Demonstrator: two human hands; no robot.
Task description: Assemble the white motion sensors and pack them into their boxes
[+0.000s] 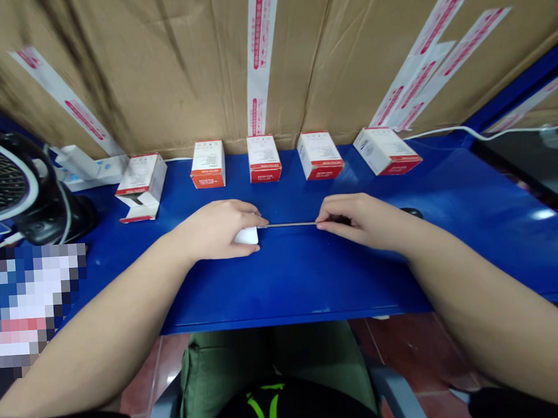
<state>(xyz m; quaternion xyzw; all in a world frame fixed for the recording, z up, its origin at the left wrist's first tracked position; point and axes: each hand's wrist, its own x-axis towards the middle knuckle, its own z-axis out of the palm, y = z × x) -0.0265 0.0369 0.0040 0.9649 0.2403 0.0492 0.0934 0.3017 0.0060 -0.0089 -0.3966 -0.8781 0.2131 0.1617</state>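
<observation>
My left hand point(226, 229) is wrapped round a small white object point(247, 236), which is mostly covered by the palm and fingers. From it a thin, straight strip point(292, 224) runs level to the right. The fingertips of my right hand point(348, 219) pinch the far end of this strip. Both hands are low over the blue table point(283, 278). Whether the strip is part of the white object cannot be made out.
Behind the hands stand several red-and-white boxes point(264, 159); the leftmost box point(142, 182) has its front flap open. A black fan point(3, 175) and a white power strip point(98, 173) are at the left. Beyond my right hand lies a small dark object point(412, 212).
</observation>
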